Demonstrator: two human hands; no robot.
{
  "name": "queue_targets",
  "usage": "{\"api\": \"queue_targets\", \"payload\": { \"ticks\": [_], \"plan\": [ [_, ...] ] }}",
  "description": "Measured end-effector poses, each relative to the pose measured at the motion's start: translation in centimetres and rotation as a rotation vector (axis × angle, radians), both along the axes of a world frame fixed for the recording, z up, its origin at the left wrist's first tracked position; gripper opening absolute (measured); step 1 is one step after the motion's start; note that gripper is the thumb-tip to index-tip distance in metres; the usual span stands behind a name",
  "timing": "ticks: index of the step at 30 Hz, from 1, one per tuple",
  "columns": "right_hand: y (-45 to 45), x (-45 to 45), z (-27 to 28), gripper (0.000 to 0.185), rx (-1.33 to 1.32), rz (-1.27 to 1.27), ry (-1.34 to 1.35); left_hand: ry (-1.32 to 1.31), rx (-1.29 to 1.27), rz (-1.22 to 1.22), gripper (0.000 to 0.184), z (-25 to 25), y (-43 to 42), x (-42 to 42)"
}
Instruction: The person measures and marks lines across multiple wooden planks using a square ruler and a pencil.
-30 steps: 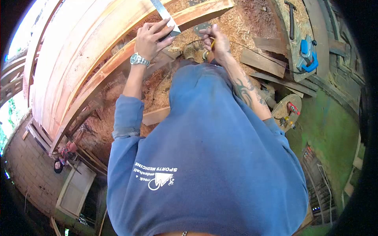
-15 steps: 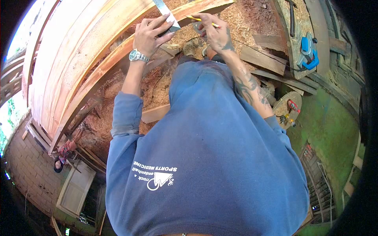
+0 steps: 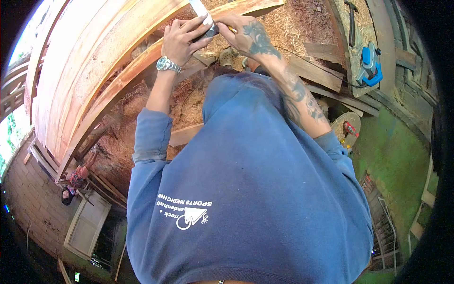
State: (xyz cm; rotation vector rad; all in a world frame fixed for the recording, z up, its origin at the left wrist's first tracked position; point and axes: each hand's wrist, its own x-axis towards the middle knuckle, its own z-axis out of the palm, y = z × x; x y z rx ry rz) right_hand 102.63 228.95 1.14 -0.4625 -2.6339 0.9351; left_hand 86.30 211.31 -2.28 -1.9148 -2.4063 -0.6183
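Observation:
My left hand (image 3: 182, 41), with a watch on the wrist, is pressed on a square (image 3: 199, 8) with a pale metal blade and dark stock. The square lies across the curved wooden plank (image 3: 248, 6), its stock near the plank's edge. My right hand (image 3: 248, 37) grips a yellow pencil (image 3: 232, 29) right beside the square. The pencil's tip is hidden behind my fingers, so I cannot tell whether it touches the wood.
Wide curved planks (image 3: 80, 71) fill the upper left. A blue power planer (image 3: 370, 66) and a hammer (image 3: 351, 23) lie on a board at right. Behind is a round stool top (image 3: 352, 119) with a red object. Shavings cover the ground; another person (image 3: 78, 177) is at far left.
My right hand has moved left with the pencil and turned, back of the hand up, and now meets the square. My left hand and the square have shifted slightly in view.

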Motion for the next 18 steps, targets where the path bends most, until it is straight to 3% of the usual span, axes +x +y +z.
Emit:
{"api": "queue_targets", "payload": {
  "ticks": [4,7,14,17,18],
  "plan": [
    [0.1,0.4,3.0,0.028,0.019,0.020,-0.210,0.002,-0.015,0.010,0.046,-0.2,-0.1,0.0],
    [0.4,-1.0,1.6,0.029,-0.020,-0.046,-0.002,0.007,-0.020,0.015,0.046,-0.5,0.1,-0.1],
    [0.3,-1.1,1.0,0.032,-0.007,0.016,0.001,-0.007,0.021,0.010,0.041,0.0,0.1,0.1],
    [0.8,0.4,4.3,0.031,0.051,0.125,-0.392,-0.013,0.001,0.010,0.047,-0.4,0.0,-0.1],
    [0.5,0.7,3.7,0.030,0.011,0.055,-0.193,-0.014,0.010,0.001,0.047,-0.5,0.0,-0.1]
  ]
}}
